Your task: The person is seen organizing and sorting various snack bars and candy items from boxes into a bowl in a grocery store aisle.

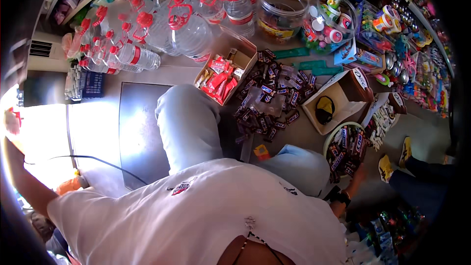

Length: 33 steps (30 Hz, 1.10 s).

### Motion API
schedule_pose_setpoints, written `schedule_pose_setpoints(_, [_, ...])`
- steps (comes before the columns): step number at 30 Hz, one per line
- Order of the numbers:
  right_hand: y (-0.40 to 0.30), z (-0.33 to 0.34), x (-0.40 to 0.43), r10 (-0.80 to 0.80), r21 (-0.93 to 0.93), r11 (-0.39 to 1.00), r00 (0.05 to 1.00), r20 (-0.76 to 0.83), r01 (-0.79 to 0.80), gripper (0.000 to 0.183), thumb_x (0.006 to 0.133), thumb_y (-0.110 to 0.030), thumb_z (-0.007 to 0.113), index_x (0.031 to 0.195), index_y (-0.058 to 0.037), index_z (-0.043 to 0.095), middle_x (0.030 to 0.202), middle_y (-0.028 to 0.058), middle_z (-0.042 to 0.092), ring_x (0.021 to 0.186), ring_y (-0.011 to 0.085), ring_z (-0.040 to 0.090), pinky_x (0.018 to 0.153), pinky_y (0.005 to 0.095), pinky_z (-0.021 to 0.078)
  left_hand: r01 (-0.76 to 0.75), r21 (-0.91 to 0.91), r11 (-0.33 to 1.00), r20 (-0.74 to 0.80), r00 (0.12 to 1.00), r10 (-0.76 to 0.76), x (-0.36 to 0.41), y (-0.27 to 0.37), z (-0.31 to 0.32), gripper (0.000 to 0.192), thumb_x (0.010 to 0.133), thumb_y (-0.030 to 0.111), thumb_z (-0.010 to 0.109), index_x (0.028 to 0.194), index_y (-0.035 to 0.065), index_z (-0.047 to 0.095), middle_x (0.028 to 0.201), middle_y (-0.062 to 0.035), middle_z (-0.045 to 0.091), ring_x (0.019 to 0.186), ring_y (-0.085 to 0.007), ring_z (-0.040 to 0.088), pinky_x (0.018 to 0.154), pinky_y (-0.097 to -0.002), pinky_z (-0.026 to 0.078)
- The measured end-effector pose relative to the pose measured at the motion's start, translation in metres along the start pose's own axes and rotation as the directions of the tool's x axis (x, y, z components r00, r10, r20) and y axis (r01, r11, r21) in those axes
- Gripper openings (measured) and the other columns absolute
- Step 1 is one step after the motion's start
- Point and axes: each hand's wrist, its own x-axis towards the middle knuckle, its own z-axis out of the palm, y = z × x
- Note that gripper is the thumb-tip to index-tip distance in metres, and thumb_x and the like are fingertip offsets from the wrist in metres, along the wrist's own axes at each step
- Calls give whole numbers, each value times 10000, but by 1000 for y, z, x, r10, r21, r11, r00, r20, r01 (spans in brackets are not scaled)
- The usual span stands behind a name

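My left arm stretches out at the far left edge, and my left hand (11, 138) is washed out by glare. A red and white item (13, 119) shows at its fingers; whether they grip it is unclear. Low on the right, my right hand (358, 179) is blurred at the near side of a round tub (328, 138) full of Snickers bars (344, 151). Its fingers are partly hidden. A heap of small dark-wrapped chocolate bars (263, 121) spreads on the floor before me, with clear plastic packaging (270, 101) on top. Beside it stands a cardboard box (250, 53) of red-wrapped sweets (220, 81).
An open Dove box (312, 117) holds a black and yellow item (324, 109). Large water bottles (191, 33) stand at the back left, near clear tubs (281, 14). Another person's yellow shoes (385, 168) are at the right. A dark cable (106, 162) crosses the left.
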Motion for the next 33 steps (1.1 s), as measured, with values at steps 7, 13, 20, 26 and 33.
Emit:
schedule_pose_setpoints(7, [-93, -95, -25, 307, -421, 890, 914, 267, -176, 655, 811, -551, 480, 1227, -47, 443, 1175, 252, 468, 1030, 365, 501, 817, 431, 429, 178, 240, 954, 95, 974, -205, -79, -139, -1, 331, 700, 64, 527, 1023, 34, 589, 905, -209, 613, 815, -358, 596, 723, -402, 476])
schedule_pose_setpoints(13, [-145, -139, -37, -49, -516, 840, 923, -381, -168, 692, 804, -584, 445, 1235, -43, 420, 1129, 242, 497, 1023, 370, 490, 825, 467, 396, 251, 370, 894, 142, 936, -321, -144, -222, 6, 306, 711, 55, 533, 1009, 23, 594, 902, -212, 614, 810, -353, 600, 720, -398, 481])
schedule_pose_setpoints(20, [-220, -147, 23, -578, -224, 816, 738, -348, 533, 576, 801, -267, 599, 1241, 41, 391, 1230, 249, 432, 1147, 383, 397, 983, 410, 295, 317, 442, 839, 140, 900, -413, -219, -277, -21, 277, 725, 44, 539, 993, 11, 601, 899, -215, 616, 803, -348, 606, 716, -394, 487])
schedule_pose_setpoints(26, [-312, -134, 91, -905, -206, 380, 316, -287, 902, 493, 863, -283, 528, 1218, 42, 419, 1209, 225, 464, 1120, 354, 439, 967, 431, 321, 573, 470, 671, -125, 796, -592, -320, -250, -17, 253, 736, 36, 544, 979, 0, 606, 896, -218, 617, 798, -343, 610, 713, -390, 492])
schedule_pose_setpoints(33, [-439, -92, 113, -945, -98, 325, 326, -8, 941, 421, 837, -182, 546, 1194, 20, 450, 1163, 242, 483, 1077, 333, 469, 943, 399, 337, 883, 220, 415, -671, 446, -592, -467, -263, -40, 231, 782, 3, 506, 988, -38, 604, 929, -205, 624, 857, -332, 609, 786, -381, 478])
